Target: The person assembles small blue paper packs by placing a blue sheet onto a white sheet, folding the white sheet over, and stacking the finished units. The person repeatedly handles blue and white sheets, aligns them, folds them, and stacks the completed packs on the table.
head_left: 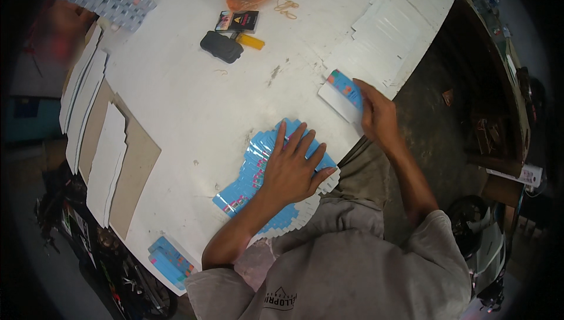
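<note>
left hand (pixel 292 170) flat on blue cards (pixel 252 173), right hand (pixel 379 117) holds one.

A fanned row of flat blue cards (pixel 258 173) lay overlapping near the front edge of the white table (pixel 194 103), running in a slanted band, their faces printed blue with small pink and dark marks. One more blue card (pixel 346 89) sat tilted at the table's right edge, over a white sheet.
</note>
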`<state>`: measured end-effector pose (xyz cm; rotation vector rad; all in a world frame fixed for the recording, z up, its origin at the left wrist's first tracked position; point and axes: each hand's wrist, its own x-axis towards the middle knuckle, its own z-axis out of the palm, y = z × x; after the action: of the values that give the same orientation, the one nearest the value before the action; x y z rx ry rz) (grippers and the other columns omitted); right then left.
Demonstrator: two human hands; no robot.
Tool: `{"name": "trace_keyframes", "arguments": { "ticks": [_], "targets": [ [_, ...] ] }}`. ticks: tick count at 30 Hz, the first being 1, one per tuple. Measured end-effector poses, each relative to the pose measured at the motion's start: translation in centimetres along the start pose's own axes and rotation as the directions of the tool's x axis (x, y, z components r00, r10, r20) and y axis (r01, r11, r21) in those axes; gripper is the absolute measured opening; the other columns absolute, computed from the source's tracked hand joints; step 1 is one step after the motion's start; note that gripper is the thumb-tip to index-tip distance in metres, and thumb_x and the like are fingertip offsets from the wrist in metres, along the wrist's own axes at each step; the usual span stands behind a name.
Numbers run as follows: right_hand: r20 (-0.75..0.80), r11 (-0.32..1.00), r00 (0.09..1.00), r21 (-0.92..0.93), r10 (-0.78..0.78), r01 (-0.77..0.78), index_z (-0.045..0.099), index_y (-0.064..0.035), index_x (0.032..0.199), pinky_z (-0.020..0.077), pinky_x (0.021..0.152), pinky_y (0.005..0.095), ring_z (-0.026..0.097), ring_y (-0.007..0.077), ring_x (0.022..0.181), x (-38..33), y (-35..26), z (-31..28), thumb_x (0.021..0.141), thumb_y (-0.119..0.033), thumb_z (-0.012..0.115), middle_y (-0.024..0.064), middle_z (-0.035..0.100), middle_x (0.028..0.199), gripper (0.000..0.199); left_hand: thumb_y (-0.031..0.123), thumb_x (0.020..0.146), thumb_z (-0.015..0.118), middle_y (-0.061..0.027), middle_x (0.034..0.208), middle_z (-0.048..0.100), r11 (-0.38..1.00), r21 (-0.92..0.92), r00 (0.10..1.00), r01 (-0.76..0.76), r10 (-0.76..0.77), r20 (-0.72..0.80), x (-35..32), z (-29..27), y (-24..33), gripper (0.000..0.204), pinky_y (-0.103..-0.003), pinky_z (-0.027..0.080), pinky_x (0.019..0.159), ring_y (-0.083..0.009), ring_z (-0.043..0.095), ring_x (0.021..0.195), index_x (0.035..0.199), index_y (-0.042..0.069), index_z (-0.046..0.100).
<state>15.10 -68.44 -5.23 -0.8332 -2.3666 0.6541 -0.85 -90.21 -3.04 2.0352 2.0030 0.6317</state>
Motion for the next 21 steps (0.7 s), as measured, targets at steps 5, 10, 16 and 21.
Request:
{"name": "trace_keyframes", "arguments": {
  "ticks": [5, 10, 16, 21],
  "targets": [
    [0.034, 0.999, 0.998, -0.011, -0.051, 0.051, 0.064, -0.0007, 0.136, 0.0490, 0.082, 0.0464, 0.064, 0.0347, 0.095, -0.2, -1.7, 0.8, 0.092, -0.006, 0.069, 0.0195, 0.063, 0.104, 0.045, 0.031, 0.098, 0.065, -0.0216, 0.133, 0.063, 0.999, -0.028, 0.998, 0.025, -0.027, -0.065, -0.2, 0.6, -0.2, 0.036, -0.058, 0.034, 0.117, -0.0397, 0.054, 0.131, 0.121, 0.006, 0.076],
    [0.101, 0.918, 0.978, -0.336, -0.185, 0.209, 0.063, 0.0062, 0.132, 0.0461, 0.076, 0.0455, 0.059, 0.0359, 0.088, -0.5, -3.5, 0.1, 0.094, -0.012, 0.071, 0.0196, 0.062, 0.103, 0.043, 0.024, 0.096, 0.063, -0.0259, 0.148, 0.051, 0.994, -0.058, 0.996, 0.088, -0.088, 0.016, 0.4, -0.6, 0.2, 0.052, -0.055, 0.037, 0.113, -0.0393, 0.051, 0.134, 0.144, 0.004, 0.060],
    [0.372, 0.912, 0.920, 0.323, 0.122, -0.252, 0.066, 0.0072, 0.116, 0.0497, 0.073, 0.0510, 0.066, 0.0467, 0.086, -3.0, -7.7, 0.2, 0.095, -0.005, 0.066, 0.0292, 0.066, 0.091, 0.025, 0.023, 0.092, 0.064, -0.0253, 0.168, 0.031, 0.984, 0.170, 0.997, 0.057, -0.066, 0.046, 0.1, -0.2, 0.6, 0.077, -0.060, 0.023, 0.125, -0.0439, 0.031, 0.154, 0.161, 0.003, 0.038],
    [0.414, 0.917, 0.891, 0.250, 0.189, -0.310, 0.067, 0.0074, 0.114, 0.0530, 0.080, 0.0498, 0.067, 0.0466, 0.099, -3.8, -9.8, -0.1, 0.093, -0.002, 0.064, 0.0298, 0.068, 0.102, 0.023, 0.026, 0.084, 0.068, -0.0218, 0.165, 0.039, 0.996, 0.087, 0.997, -0.015, 0.008, 0.082, 0.1, -0.2, -0.1, 0.083, -0.060, 0.020, 0.128, -0.0401, 0.033, 0.155, 0.156, -0.005, 0.042]
  ]
}}
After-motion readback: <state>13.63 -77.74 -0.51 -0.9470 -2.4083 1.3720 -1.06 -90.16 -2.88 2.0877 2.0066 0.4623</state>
